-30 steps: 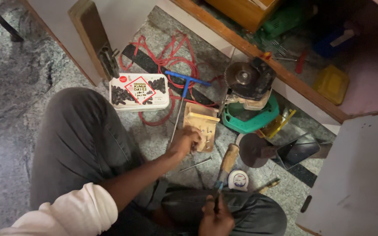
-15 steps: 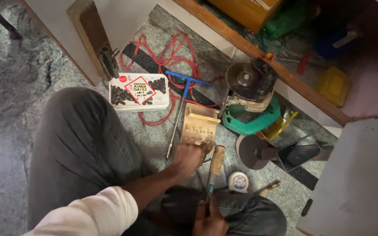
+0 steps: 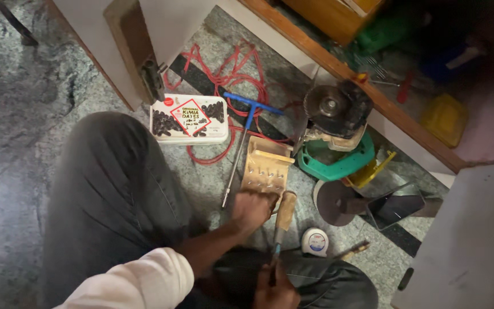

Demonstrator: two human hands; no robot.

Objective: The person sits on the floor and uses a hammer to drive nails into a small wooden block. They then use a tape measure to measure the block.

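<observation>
Left hand (image 3: 254, 207) curled at the near end of the wooden screw tray (image 3: 266, 169); right hand (image 3: 274, 290), fingers pinching a wooden-handled chisel (image 3: 282, 220) blade.

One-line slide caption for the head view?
Seated on a stone floor, left hand reaches a small wooden block; right hand holds a wooden-handled tool.

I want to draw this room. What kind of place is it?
Probably a home floor used as a carpentry spot: speckled stone floor, an open wooden cabinet, and a circular saw beside a tape measure.
</observation>
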